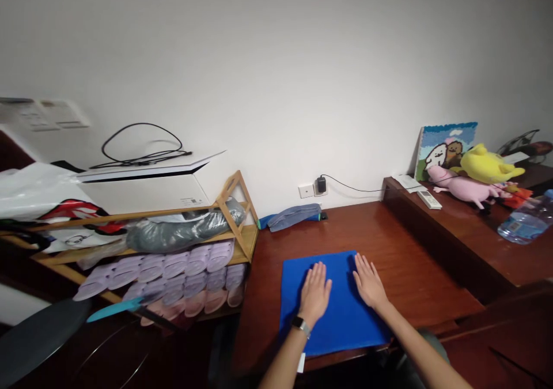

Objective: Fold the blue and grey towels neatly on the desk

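A bright blue cloth lies flat as a rectangle on the dark red wooden table, close to its near edge. My left hand rests palm down on the cloth's middle, fingers stretched out, with a watch on the wrist. My right hand lies flat beside it on the cloth's upper right part, fingers also extended. Neither hand holds anything.
A folded grey-blue cloth lies at the table's back by the wall socket. A wooden rack with pale purple slippers stands to the left. On the raised shelf at right sit plush toys, a remote and a water bottle.
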A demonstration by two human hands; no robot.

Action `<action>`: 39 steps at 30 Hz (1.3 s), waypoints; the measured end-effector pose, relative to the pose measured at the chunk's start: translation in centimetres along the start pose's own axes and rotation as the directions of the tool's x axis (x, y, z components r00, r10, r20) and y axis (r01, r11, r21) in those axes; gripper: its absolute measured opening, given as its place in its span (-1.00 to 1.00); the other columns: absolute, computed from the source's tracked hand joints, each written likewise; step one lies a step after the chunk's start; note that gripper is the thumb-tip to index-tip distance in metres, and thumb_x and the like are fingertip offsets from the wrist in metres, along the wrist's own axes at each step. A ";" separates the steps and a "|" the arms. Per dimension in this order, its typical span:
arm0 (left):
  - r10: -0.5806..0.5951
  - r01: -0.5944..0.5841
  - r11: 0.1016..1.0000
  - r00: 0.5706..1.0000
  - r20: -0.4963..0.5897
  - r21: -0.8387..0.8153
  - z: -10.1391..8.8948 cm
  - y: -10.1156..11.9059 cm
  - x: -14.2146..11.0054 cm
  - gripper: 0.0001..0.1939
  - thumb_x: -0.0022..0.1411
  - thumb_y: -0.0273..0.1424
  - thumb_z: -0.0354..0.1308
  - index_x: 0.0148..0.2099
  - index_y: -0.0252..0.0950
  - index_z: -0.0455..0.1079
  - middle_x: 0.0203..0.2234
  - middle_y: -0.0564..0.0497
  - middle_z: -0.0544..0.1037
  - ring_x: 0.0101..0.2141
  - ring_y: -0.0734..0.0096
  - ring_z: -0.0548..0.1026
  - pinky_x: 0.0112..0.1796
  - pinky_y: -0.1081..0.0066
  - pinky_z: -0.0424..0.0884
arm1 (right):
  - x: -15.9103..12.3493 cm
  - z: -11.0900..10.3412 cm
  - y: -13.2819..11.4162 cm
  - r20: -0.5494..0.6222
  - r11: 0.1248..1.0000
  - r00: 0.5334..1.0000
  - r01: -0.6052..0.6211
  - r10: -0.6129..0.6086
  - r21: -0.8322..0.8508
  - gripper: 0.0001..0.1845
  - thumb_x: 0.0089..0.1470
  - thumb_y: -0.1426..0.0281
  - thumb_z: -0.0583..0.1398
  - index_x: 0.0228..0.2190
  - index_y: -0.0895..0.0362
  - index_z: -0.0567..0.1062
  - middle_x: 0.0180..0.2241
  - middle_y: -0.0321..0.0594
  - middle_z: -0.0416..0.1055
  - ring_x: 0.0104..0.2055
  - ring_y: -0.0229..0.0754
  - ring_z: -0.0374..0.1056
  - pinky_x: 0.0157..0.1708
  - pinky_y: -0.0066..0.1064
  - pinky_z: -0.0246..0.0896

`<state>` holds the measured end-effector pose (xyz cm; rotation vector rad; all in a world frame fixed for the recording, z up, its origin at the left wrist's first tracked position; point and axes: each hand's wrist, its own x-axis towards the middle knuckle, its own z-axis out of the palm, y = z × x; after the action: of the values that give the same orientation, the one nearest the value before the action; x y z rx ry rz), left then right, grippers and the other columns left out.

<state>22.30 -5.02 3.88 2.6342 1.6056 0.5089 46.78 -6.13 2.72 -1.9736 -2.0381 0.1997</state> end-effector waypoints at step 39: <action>-0.235 0.267 0.953 0.949 -0.208 0.141 -0.2 -3.2 -19.1 -0.23 0.53 -0.14 -0.17 0.56 -0.23 -0.45 0.43 -0.13 0.20 0.36 0.12 0.27 0.29 0.02 0.32 | -11.3 0.7 0.4 0.101 0.999 0.994 -0.034 0.036 -0.015 -0.24 0.41 -0.03 -0.25 0.44 0.08 0.04 0.47 -0.29 -0.04 0.52 -0.05 -0.14 0.48 -0.02 -0.25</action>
<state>11.51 -20.13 -1.61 2.4983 2.0939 0.6532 47.05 -17.27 0.64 -2.0472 -2.0724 0.3012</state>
